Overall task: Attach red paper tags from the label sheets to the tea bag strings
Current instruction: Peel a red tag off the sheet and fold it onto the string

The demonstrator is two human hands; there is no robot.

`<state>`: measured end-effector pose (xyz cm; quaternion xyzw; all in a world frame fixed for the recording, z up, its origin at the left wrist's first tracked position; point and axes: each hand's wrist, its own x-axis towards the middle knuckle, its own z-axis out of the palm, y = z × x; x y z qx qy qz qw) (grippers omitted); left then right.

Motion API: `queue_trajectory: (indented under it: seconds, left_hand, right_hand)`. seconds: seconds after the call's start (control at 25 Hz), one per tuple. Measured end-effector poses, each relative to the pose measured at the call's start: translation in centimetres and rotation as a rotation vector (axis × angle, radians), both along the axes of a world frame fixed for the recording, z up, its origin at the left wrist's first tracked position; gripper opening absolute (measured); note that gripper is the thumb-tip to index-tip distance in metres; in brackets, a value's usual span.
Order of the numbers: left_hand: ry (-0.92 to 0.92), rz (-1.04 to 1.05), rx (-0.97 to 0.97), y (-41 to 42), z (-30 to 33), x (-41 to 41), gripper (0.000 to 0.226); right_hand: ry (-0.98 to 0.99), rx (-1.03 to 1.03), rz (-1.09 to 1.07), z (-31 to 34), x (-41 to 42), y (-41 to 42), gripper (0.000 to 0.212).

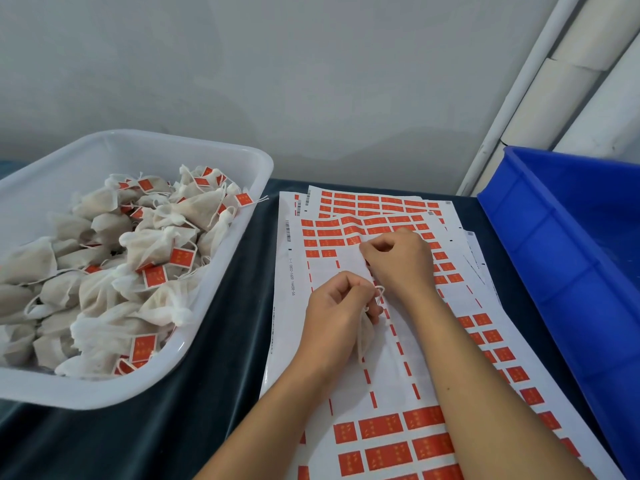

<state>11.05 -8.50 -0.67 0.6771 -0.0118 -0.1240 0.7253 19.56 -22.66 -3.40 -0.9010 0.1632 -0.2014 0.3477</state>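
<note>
Your left hand (334, 308) has its fingers curled around a small white tea bag (366, 332), which hangs below the fingers over the top label sheet (349, 382); the thin string (379, 292) of the bag makes a small loop just beside your fingertips. Your right hand (398, 259) rests on the same sheet, a little further toward the far edge of the surface (221, 358), with its fingers bent down against the paper at the border of a row of red tags (320, 242); I cannot tell if this grip already holds a tag. The middle of the sheet shows only white backing and thin red strips, while tags remain at its far end, along its right side and at its near end. More sheets (377, 202) lie under it, shifted toward the far edge. At the left edge stands a white tub (194, 157) full of tea bags, many with red tags. At the right edge stands a blue bin (554, 237).
</note>
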Motion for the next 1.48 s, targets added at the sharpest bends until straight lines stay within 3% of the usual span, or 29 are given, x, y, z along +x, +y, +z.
queue_trajectory:
  seconds: [0.4,0.96,1.08,1.28,1.48]
  left_hand:
    - [0.027,-0.003,-0.012,0.1,0.1,0.0,0.035]
    - [0.037,-0.009,-0.036,0.1,0.1,0.0,0.035]
    - [0.062,-0.007,-0.05,0.1,0.2,0.1,0.031]
    - [0.072,-0.011,-0.047,0.2,0.4,0.0,0.028]
    - [0.055,-0.01,-0.024,0.3,0.6,0.0,0.029]
  right_hand:
    - [0.066,0.14,0.035,1.0,0.1,-0.4,0.025]
    - [0.17,0.067,0.041,2.0,0.7,-1.2,0.033]
    - [0.154,0.182,-0.016,2.6,0.8,-2.7,0.03]
    - [-0.037,0.538,-0.208,4.4,-0.9,-5.3,0.018]
    - [-0.076,0.685,-0.048,4.6,-5.5,-4.8,0.006]
